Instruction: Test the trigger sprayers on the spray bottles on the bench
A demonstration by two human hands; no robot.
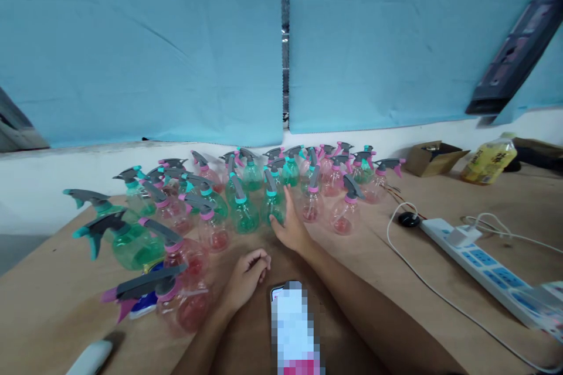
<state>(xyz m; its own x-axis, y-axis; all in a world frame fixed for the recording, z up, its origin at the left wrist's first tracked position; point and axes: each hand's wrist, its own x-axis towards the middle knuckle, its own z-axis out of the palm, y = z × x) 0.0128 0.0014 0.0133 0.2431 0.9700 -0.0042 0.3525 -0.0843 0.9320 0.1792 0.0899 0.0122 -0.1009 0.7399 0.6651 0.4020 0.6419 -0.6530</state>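
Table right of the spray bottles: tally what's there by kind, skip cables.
Power strip: 1
Charger plugged into it: 1
Black round device: 1
Cardboard box: 1
Yellow bottle: 1
Dark item at far right, unclear: 1
Total: 6
Blur at the strip's near end not counted.

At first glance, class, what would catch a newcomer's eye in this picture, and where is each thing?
The crowd of green and pink spray bottles stands out first, packed across the far left of the brown table. Next comes the right hand, stretched out to a green bottle at the crowd's front edge, while the left hand rests loosely curled nearer the person. Behind everything hang blue sheets.
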